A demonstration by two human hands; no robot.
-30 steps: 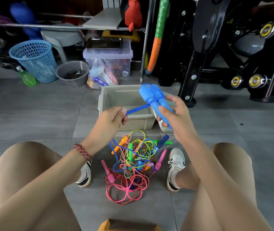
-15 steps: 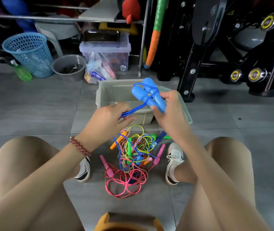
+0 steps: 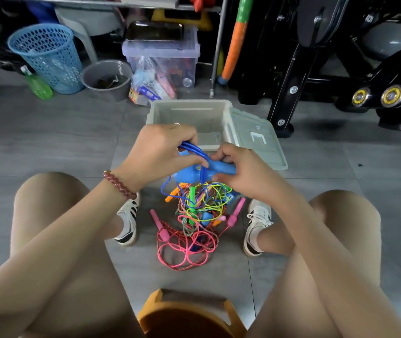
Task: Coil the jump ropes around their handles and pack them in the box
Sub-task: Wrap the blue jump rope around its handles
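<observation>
Person seated, knees apart, both hands raised over the floor in front of the box.

- Left hand: grip closed, fingers curled round several strands of blue cord. Fingertips hidden behind the hand. Bracelet on the wrist.
- Right hand: grip closed on the 2 blue handles, held side by side and lying roughly level. The palm covers their right ends.
- Cord passes over the handles between the hands. The number of turns is too tangled to count. A loose length drops into the pile of ropes.
- Pile lies on the floor between the shoes: pink, green, yellow and orange cords knotted together. 1 pink handle sticks out at the left. Which cord belongs to which handle cannot be told.
- Box open, with its lid leaning against the right side. The hands hide its near wall and part of its bottom.
- Orange stool is cut off by the lower edge.
</observation>
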